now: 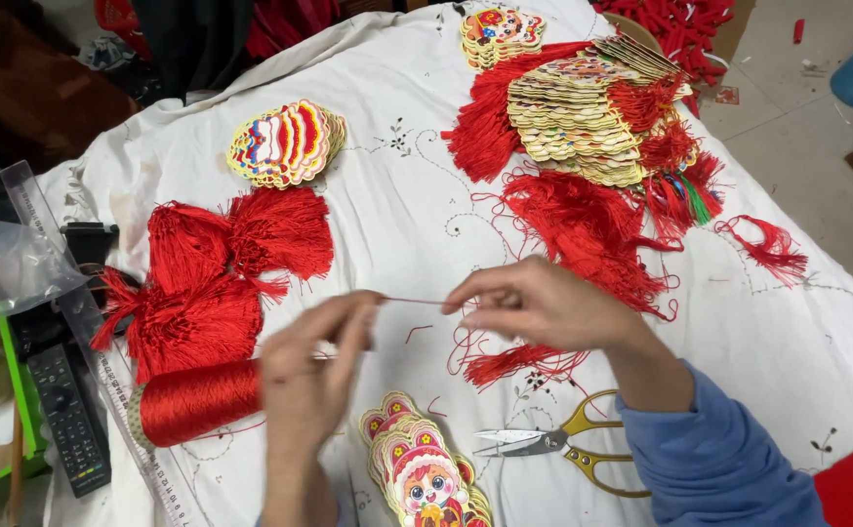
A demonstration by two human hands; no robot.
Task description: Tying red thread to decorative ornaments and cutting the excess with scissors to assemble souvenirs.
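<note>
Above the cloth, left hand (311,366) and right hand (534,304) pinch a red thread (415,301) taut, running left-right.

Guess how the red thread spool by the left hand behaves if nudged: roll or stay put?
The red thread spool lies on its side and looks cylindrical, so it would probably roll. The wrinkled white cloth may slow it. Its glossy winding looks slippery, and thread would likely pay out.

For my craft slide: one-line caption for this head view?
Left hand and right hand stretch a red thread above tassels and scissors.
</note>
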